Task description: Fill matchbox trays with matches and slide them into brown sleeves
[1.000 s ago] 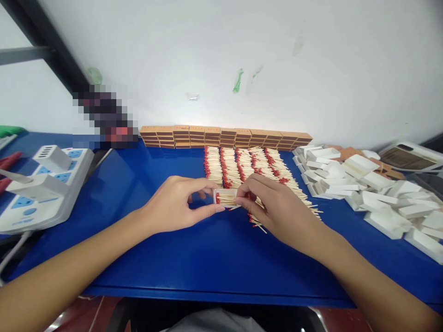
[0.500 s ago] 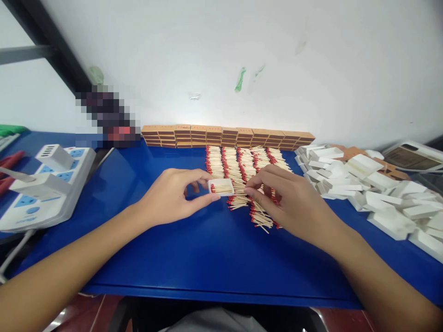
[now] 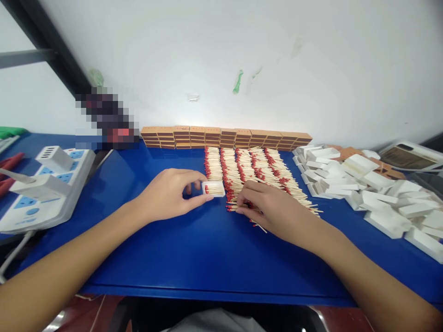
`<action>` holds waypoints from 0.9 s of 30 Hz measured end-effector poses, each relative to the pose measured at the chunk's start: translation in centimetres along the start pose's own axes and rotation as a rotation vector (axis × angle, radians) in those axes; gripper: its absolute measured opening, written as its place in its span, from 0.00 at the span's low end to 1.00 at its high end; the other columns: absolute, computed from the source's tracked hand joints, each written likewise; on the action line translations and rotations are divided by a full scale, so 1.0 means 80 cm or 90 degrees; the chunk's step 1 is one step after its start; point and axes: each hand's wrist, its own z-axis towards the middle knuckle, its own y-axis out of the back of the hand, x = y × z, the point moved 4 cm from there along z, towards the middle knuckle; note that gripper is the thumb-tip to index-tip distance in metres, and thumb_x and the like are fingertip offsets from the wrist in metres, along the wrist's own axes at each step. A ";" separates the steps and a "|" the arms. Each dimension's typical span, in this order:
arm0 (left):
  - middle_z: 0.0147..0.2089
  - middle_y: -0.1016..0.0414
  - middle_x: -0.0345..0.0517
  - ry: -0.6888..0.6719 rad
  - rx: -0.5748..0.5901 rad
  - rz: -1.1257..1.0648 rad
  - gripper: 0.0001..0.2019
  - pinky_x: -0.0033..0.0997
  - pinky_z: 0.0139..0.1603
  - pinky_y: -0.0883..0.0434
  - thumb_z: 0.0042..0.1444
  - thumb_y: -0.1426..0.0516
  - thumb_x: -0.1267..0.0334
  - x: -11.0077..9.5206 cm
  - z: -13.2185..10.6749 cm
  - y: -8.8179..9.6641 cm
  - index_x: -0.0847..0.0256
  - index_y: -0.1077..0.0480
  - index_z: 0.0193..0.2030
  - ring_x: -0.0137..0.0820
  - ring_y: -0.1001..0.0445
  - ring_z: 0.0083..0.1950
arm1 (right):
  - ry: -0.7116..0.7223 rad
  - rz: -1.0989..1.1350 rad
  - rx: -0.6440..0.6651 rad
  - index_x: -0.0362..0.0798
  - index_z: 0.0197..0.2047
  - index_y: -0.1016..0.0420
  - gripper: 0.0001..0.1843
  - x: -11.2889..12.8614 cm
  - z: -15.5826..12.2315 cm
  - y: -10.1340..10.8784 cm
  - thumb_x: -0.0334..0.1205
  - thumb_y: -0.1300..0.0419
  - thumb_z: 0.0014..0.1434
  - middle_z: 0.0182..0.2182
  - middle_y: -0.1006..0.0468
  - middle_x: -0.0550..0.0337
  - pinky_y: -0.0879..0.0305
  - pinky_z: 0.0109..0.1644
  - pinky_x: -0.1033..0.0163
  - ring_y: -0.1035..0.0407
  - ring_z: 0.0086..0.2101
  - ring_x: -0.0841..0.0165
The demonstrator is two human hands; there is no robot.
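My left hand [image 3: 169, 193] pinches the left end of a small white matchbox tray [image 3: 218, 195] between thumb and fingers. Several red-headed matches [image 3: 214, 189] lie in the tray, heads toward that hand. To the right, my right hand [image 3: 273, 207] is down on the lower part of the loose matches [image 3: 233, 184], its thumb and fingertips closed around a few matchsticks at the edge. These matches lie in several long rows with red heads to the left; my right hand covers part of the rows.
Stacked matchboxes [image 3: 221, 133] line the wall behind the rows. A heap of white trays [image 3: 367, 184] lies at the right, with brown box sleeves and a phone-like device [image 3: 411, 157] behind. A power strip [image 3: 65, 203] with plugs sits at the left of the blue table [image 3: 194, 258].
My right hand has moved slightly left and down from beside the tray onto the matches. The tray in my left hand has shifted slightly left, its matches still inside.
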 end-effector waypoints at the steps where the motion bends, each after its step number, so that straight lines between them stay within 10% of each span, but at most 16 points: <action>1: 0.37 0.16 0.39 -0.001 0.000 0.003 0.16 0.28 0.33 0.31 0.67 0.34 0.48 0.000 0.000 0.000 0.56 0.18 0.51 0.29 0.22 0.33 | -0.005 0.002 0.002 0.50 0.42 0.24 0.09 0.000 0.000 0.001 0.39 0.41 0.78 0.41 0.23 0.56 0.29 0.43 0.58 0.24 0.38 0.63; 27: 0.39 0.16 0.38 -0.059 0.001 -0.017 0.16 0.29 0.34 0.29 0.67 0.33 0.52 -0.024 -0.007 -0.013 0.56 0.19 0.56 0.28 0.22 0.32 | -0.022 0.021 -0.102 0.52 0.46 0.33 0.05 -0.002 0.001 0.018 0.38 0.46 0.79 0.42 0.20 0.56 0.34 0.37 0.59 0.26 0.35 0.64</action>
